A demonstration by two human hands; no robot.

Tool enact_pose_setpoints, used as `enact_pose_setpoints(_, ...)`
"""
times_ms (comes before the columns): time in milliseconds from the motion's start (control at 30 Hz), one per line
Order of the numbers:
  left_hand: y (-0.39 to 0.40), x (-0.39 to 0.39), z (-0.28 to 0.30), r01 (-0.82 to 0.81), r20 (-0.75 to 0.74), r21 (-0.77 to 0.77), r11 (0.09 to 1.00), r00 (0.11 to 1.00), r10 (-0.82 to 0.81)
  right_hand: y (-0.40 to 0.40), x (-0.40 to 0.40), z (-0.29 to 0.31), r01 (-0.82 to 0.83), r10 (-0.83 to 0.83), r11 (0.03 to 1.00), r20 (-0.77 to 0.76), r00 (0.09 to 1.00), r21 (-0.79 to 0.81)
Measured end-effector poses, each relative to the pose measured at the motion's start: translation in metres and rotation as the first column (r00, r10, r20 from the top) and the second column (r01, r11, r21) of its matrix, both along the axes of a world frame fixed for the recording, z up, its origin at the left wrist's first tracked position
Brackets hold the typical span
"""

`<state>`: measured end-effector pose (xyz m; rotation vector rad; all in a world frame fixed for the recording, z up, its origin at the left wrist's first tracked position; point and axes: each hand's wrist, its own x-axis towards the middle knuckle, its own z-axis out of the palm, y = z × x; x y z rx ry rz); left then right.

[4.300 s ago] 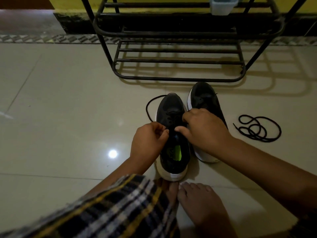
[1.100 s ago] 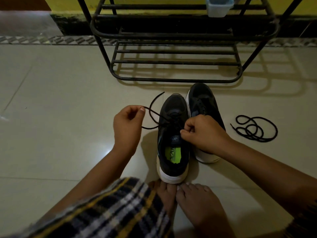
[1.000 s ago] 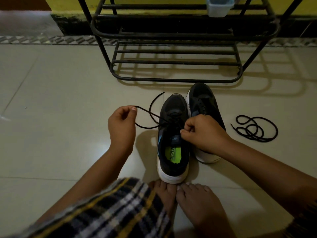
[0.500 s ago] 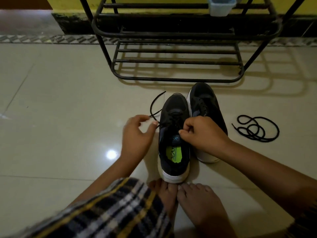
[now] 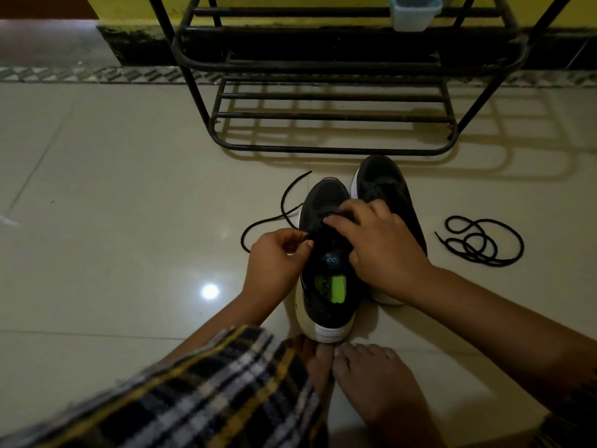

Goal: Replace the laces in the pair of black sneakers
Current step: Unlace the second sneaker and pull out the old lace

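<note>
Sneakers (image 5: 326, 253) partly hidden under hands: left hand (image 5: 277, 263) pinches lace (image 5: 284, 205); right hand (image 5: 384, 244) grip unclear.

Black sneakers (image 5: 326, 202), white soles; black lace (image 5: 481, 240); plaid sleeve (image 5: 210, 392).

Legible markings:

1. Tongue label of the near sneaker (image 5: 326, 253): a small pale blue logo (image 5: 330, 259), sitting between the left hand (image 5: 277, 257) and the right hand (image 5: 381, 247), just toward the heel from where the fingers meet the laces. Its strokes look like angular letters, possibly "NX", but they are too small and dim to read with certainty.

2. Insole of the same sneaker: a bright green patch (image 5: 331, 287) with a darker mark at its left part, further toward the heel from both hands. The mark cannot be made out as letters.

No other text, number or sign can be read.
</note>
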<state>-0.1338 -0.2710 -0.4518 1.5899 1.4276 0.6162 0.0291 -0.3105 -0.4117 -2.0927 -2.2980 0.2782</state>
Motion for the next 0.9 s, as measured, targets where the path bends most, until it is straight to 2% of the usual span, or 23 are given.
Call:
enact_pose_setpoints(100, 0.001, -0.002, -0.002, 0.005, -0.017, 0.016, 1.000, 1.000, -0.005, -0.002, -0.003, -0.007, -0.174, 0.163, 0.980, 0.106, 0.981, 0.098)
enact_pose_setpoints(200, 0.000, -0.003, -0.002, 0.013, -0.033, 0.029, 0.999, 0.999, -0.012, -0.007, -0.006, -0.013, -0.258, 0.245, 0.960, 0.115, 0.963, 0.108)
enact_pose_setpoints(600, -0.001, -0.004, -0.004, -0.008, -0.052, 0.047, 0.999, 0.999, 0.011, -0.019, -0.012, -0.017, -0.304, 0.308, 0.948, -0.031, 0.951, 0.096)
enact_pose_setpoints(633, -0.002, -0.005, -0.004, -0.015, -0.047, 0.042, 0.999, 0.999, 0.017, -0.019, -0.011, -0.015, -0.271, 0.280, 0.958, -0.099, 0.955, 0.098)
enact_pose_setpoints(700, -0.002, -0.004, -0.004, -0.027, -0.040, 0.029, 0.999, 0.999, 0.028, -0.015, -0.006, -0.007, -0.113, 0.138, 0.989, -0.335, 0.932, 0.093)
enact_pose_setpoints(767, -0.003, -0.004, -0.004, -0.037, -0.042, 0.019, 0.999, 0.998, 0.038, -0.007, 0.000, 0.002, 0.083, -0.037, 0.995, -0.549, 0.835, 0.059)
enact_pose_setpoints(833, -0.003, -0.004, -0.004, -0.039, -0.051, 0.017, 0.999, 0.998, 0.039, 0.001, 0.010, 0.009, 0.258, -0.173, 0.965, -0.642, 0.747, 0.040)
enact_pose_setpoints(900, -0.004, -0.004, -0.003, -0.036, -0.052, 0.016, 0.999, 0.998, 0.036, 0.010, 0.022, 0.012, 0.377, -0.257, 0.926, -0.672, 0.695, 0.035)
